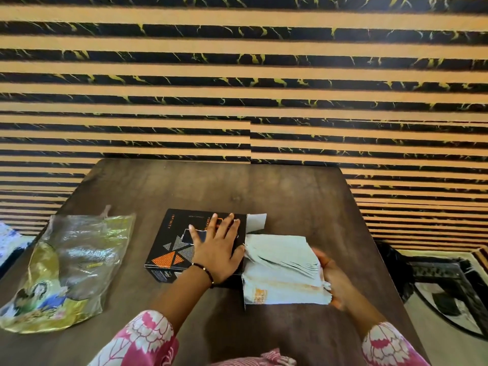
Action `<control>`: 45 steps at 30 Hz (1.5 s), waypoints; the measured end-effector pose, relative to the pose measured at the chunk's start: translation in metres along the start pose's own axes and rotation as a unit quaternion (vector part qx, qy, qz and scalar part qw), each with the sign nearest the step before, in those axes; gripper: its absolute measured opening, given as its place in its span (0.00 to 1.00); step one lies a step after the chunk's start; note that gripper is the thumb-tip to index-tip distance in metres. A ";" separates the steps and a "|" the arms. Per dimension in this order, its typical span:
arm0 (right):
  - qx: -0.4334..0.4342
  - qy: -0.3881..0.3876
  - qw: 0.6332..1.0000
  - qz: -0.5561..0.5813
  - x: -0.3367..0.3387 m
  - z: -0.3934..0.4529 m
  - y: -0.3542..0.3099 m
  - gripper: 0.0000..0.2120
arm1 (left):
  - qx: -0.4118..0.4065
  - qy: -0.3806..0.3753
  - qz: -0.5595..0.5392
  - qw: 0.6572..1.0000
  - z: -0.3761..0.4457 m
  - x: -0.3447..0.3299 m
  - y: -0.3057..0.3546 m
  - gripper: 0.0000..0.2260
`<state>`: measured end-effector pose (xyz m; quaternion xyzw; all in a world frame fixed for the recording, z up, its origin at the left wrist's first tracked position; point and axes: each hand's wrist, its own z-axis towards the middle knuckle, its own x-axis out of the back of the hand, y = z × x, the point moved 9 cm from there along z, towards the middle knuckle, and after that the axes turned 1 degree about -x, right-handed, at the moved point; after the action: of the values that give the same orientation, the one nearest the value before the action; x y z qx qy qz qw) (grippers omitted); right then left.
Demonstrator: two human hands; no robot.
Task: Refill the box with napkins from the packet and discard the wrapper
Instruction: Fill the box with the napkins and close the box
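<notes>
On the dark table [264,186]: one box [174,244], one wrapper [76,262], one napkin stack [280,270]. The left hand [216,253] presses flat on the box; the right hand's [334,280] grip clasps the stack's right end.

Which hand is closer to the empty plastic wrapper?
Left. The left hand rests on the black box, right of the wrapper; the right hand is farther right.

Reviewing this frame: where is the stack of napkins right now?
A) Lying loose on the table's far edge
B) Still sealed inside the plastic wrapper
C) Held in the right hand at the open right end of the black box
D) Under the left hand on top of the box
C: the right hand grips the napkin stack against the right end of the black box, while the left hand lies flat on the box and the wrapper lies empty at left.
</notes>
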<state>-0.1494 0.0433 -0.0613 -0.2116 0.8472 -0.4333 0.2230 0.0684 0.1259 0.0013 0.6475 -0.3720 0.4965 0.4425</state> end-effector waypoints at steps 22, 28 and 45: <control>-0.053 0.021 0.984 -0.169 -0.006 0.012 -0.014 0.18 | -0.005 -0.016 0.016 1.000 -0.001 -0.003 0.001 0.38; -0.074 0.123 0.980 -0.139 -0.001 0.021 -0.019 0.20 | -0.007 -0.013 0.023 1.000 -0.001 -0.005 0.001 0.39; -0.019 0.019 0.988 -0.150 -0.022 0.017 -0.032 0.22 | -0.007 -0.001 0.034 0.999 0.000 -0.004 0.004 0.37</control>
<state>-0.1166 0.0271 -0.0394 -0.3323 0.8179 -0.4498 0.1349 0.0639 0.1252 -0.0019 0.6321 -0.3976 0.5078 0.4295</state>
